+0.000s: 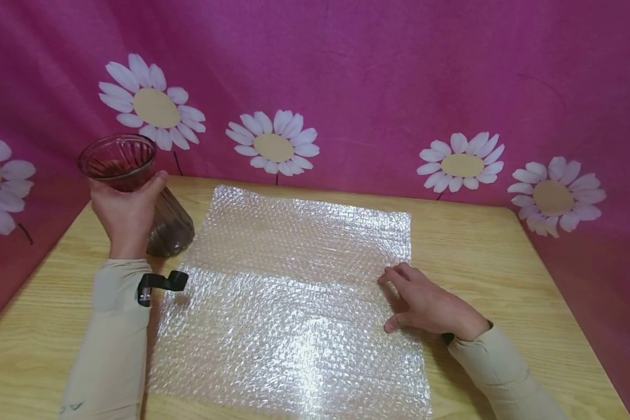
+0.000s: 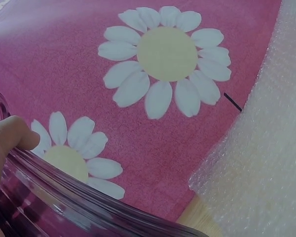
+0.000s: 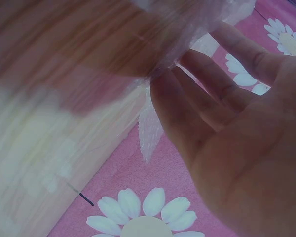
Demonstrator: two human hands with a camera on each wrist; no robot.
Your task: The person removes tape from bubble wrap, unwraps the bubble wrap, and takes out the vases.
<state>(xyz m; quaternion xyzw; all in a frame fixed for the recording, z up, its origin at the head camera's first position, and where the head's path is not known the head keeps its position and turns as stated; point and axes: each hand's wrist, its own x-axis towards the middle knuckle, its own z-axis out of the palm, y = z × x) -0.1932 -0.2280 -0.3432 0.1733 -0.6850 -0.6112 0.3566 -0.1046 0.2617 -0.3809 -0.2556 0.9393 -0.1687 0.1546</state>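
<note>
My left hand grips a dark, purple-tinted glass vase round its neck. The vase leans, its wide flared rim up at the left and its base down at the right, beside the bubble wrap's left edge. In the left wrist view, ribbed glass of the vase shows with part of the hand over it. A sheet of bubble wrap lies spread across the table, a crease running across it. At its right edge, my right hand touches the wrap with fairly straight, spread fingers; the right wrist view shows fingertips against the wrap.
The wood-grain table carries everything. A pink cloth printed with large white daisies hangs behind it and along both sides. A black strap with a small mount sits on the left wrist.
</note>
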